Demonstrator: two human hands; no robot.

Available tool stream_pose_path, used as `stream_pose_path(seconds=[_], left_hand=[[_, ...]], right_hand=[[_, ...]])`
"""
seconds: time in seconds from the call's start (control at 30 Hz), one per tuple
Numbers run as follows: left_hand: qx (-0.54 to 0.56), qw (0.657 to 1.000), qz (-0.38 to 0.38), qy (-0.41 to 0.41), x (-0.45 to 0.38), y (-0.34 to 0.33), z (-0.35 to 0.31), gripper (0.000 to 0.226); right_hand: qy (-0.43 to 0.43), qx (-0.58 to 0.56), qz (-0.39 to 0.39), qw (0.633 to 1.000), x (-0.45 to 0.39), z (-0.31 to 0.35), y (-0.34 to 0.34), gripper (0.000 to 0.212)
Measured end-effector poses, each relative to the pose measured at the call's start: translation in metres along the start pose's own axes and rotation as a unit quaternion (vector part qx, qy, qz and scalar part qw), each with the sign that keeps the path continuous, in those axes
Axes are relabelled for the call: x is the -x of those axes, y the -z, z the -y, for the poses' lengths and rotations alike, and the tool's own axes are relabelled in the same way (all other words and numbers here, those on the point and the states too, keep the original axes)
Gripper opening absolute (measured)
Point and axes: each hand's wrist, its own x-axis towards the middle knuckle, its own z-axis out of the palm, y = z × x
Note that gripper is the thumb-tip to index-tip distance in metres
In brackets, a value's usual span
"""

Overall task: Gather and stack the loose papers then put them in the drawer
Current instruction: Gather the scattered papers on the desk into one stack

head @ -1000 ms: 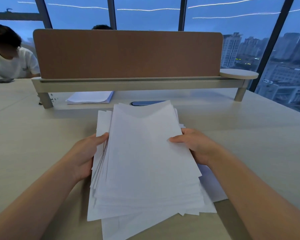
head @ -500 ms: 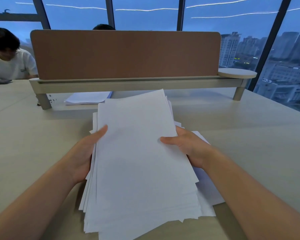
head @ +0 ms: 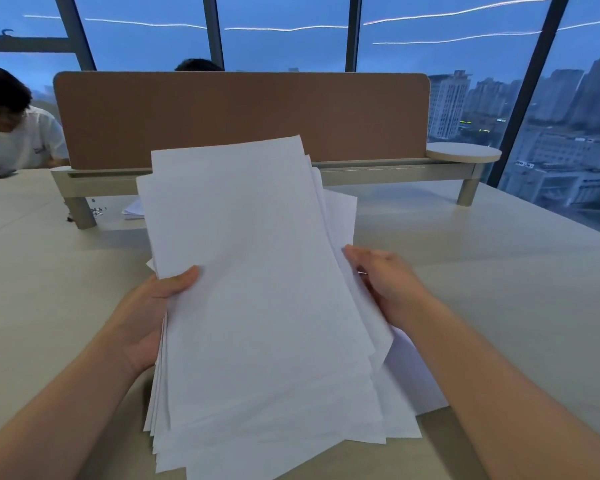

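Head view: papers [head: 264, 289] lifted off the desk [head: 499, 271], long axis running away toward the divider [head: 239, 116]. Left hand [head: 146, 313] pinches the left edge, thumb on top. Right hand [head: 385, 282] holds the right edge, fingers hidden. Edges ragged; no drawer in sight.

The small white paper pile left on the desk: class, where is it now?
In the head view, the small white paper pile lies far left on the desk, under the brown divider panel, partly hidden behind the held white sheets.

ahead: divider panel [head: 239, 116] blocks | right: bare desk [head: 482, 289] | left: bare desk
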Motion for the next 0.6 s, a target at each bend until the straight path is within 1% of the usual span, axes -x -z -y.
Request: stream_pose_path(seconds=[0.03, 0.07, 0.13, 0.17, 0.33, 0.4, 0.5, 0.53, 0.6], left_hand=[[0.004, 1.000, -0.002, 0.001, 0.001, -0.001, 0.000, 0.090], [0.008, 1.000, 0.000, 0.001, 0.001, -0.001, 0.001, 0.081], [0.010, 1.000, 0.005, 0.006, 0.002, -0.002, 0.001, 0.063], [0.009, 1.000, 0.007, 0.009, 0.002, -0.002, 0.001, 0.058], [-0.017, 1.000, 0.019, 0.008, 0.001, -0.003, 0.002, 0.054], [-0.034, 0.999, 0.024, 0.004, 0.000, -0.001, 0.003, 0.059], [-0.068, 0.997, 0.030, 0.001, 0.000, 0.002, 0.003, 0.096], [-0.075, 0.997, 0.030, -0.002, -0.001, 0.003, 0.004, 0.102], [-0.081, 0.996, 0.031, -0.006, -0.001, 0.004, 0.005, 0.103]], right_hand=[[0.011, 0.009, 0.018, 1.000, 0.003, 0.002, -0.001, 0.025], [0.027, 0.020, 0.017, 0.999, 0.003, 0.003, 0.000, 0.021], [0.064, 0.034, 0.001, 0.997, 0.002, 0.005, 0.002, 0.011], [0.076, 0.034, -0.006, 0.997, 0.002, 0.006, 0.003, 0.006], [0.104, 0.061, -0.015, 0.993, -0.001, 0.005, 0.005, 0.013], [0.120, 0.076, -0.018, 0.990, -0.001, 0.005, 0.005, 0.015], [0.136, 0.096, -0.026, 0.986, 0.000, 0.005, 0.007, 0.013], [0.142, 0.111, -0.034, 0.983, -0.001, 0.005, 0.008, 0.013], [0.165, 0.135, -0.052, 0.976, -0.003, 0.006, 0.010, 0.014]])
